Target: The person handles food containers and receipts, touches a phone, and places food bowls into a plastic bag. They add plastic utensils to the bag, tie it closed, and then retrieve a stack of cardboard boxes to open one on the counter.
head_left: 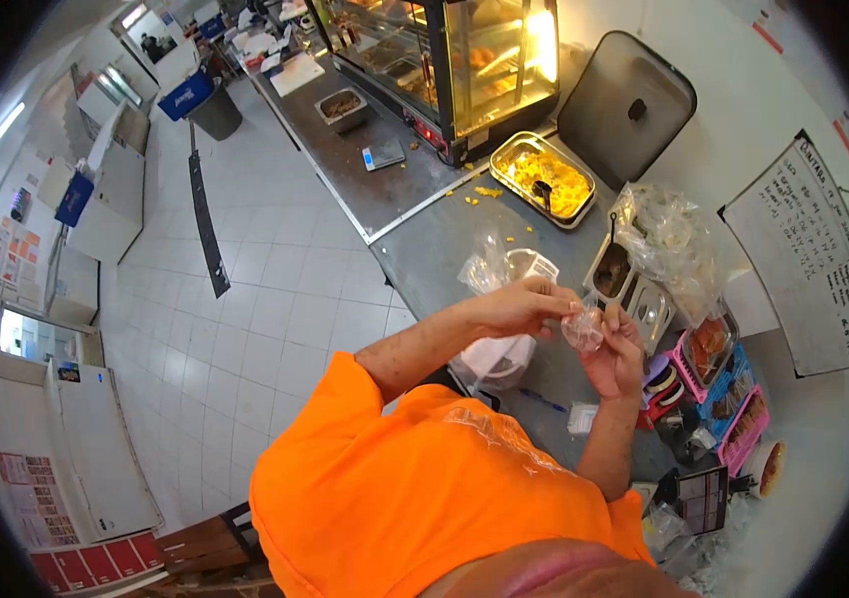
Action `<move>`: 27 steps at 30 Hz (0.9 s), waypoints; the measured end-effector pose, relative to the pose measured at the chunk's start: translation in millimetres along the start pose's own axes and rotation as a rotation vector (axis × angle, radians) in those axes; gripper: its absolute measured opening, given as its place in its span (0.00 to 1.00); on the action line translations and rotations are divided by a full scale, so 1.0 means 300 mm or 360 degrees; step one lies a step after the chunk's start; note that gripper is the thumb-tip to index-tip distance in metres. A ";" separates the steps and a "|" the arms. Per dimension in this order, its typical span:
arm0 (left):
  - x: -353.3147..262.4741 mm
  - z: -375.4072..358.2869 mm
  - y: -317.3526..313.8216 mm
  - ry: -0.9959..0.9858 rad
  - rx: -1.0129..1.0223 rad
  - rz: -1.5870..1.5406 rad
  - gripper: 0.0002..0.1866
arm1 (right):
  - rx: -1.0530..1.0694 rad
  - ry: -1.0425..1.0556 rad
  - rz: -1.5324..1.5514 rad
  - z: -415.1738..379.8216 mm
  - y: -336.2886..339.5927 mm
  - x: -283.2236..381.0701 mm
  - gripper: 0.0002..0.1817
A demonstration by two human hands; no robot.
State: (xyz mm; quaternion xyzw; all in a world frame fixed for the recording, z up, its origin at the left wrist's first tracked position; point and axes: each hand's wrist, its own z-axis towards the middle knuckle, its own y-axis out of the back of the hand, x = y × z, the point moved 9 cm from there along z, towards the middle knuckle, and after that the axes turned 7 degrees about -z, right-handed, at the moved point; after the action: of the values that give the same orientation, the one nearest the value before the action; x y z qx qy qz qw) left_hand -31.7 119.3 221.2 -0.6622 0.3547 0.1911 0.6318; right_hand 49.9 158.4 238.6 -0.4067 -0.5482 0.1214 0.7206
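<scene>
A small clear plastic bag (582, 329) is held up over the grey counter, pinched between both of my hands. My left hand (534, 304) grips its left edge with the fingertips, fingers closed. On the other side, my right hand (620, 349) pinches it between thumb and fingers, palm turned up. Something pale seems to show through the crumpled plastic, but I cannot make it out. Below my left hand lies a white plastic bag (497, 361). More clear bags (484, 267) are just beyond my left forearm.
A metal tray of yellow food (544, 179) stands beside its leaning dark lid (628, 110). Behind is a lit glass display warmer (494, 70). Metal containers (612, 271), a large plastic bag (674, 244), and pink and blue baskets (743, 429) line the wall. A scale (383, 155) sits farther left.
</scene>
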 end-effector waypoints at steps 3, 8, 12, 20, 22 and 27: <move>-0.425 -0.064 0.163 -0.0651 -0.0227 0.0753 0.11 | -0.0215 0.0123 0.0210 0.140 -0.029 0.002 0.08; -1.285 -0.077 1.254 -0.1588 -0.1356 0.0564 0.36 | -0.0620 0.0616 -0.0088 0.226 0.087 -0.006 0.07; -1.446 0.126 1.505 -0.1097 -0.0894 0.0517 0.53 | -0.1351 0.0641 -0.0245 0.252 0.107 -0.069 0.06; -1.793 0.171 2.011 -0.1225 -0.1241 0.0368 0.53 | -0.1569 0.0814 -0.0471 0.304 0.052 -0.039 0.04; -1.872 0.121 2.032 -0.1335 -0.1098 0.0353 0.51 | -0.1595 0.0783 -0.0512 0.327 0.040 -0.042 0.04; -2.028 0.019 2.048 -0.1381 -0.1719 0.0706 0.48 | -0.1710 0.0789 -0.0552 0.359 0.004 -0.069 0.05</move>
State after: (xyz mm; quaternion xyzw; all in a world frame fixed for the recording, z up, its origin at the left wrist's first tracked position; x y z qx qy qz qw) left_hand -878.3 294.5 216.2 -0.6588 0.0543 0.7085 0.2469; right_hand -53.2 195.1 230.8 -0.6339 -0.4070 -0.3890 0.5303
